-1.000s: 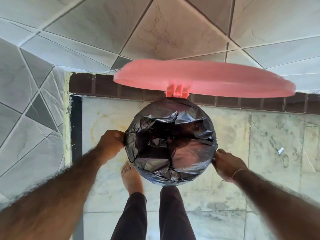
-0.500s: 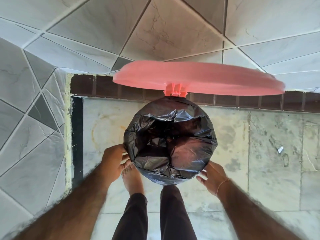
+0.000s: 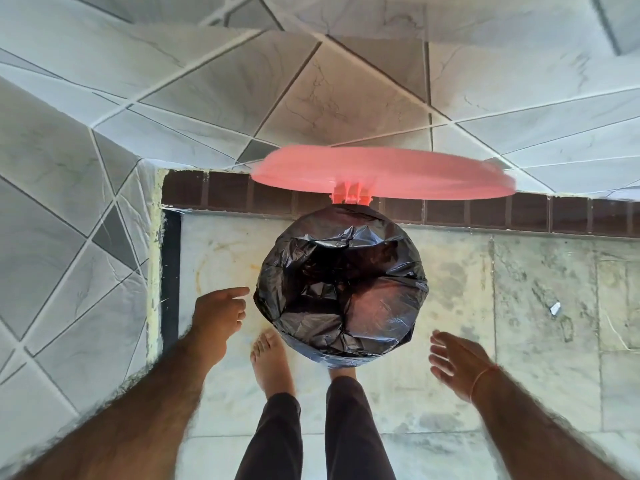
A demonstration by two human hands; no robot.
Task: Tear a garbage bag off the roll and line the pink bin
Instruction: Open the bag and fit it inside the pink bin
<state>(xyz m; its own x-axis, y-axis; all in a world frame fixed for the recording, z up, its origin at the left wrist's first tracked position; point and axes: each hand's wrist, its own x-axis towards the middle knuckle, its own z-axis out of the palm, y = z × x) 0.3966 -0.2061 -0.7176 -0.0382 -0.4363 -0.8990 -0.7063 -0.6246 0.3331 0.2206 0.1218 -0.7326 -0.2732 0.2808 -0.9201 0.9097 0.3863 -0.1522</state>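
While the crinkled black plastic garbage bag (image 3: 341,289) lies folded over the rim of the round bin, hiding its mouth and sides, the flat pink plastic lid (image 3: 384,174) stands raised on its hinge against the tiled wall. Neither hand touches the bag: the left hand (image 3: 218,311) hangs just beside it with fingers loosely spread, its grip empty, and the right hand (image 3: 457,363) is open, palm up, farther off. Bare feet stand on the marble floor (image 3: 485,289).
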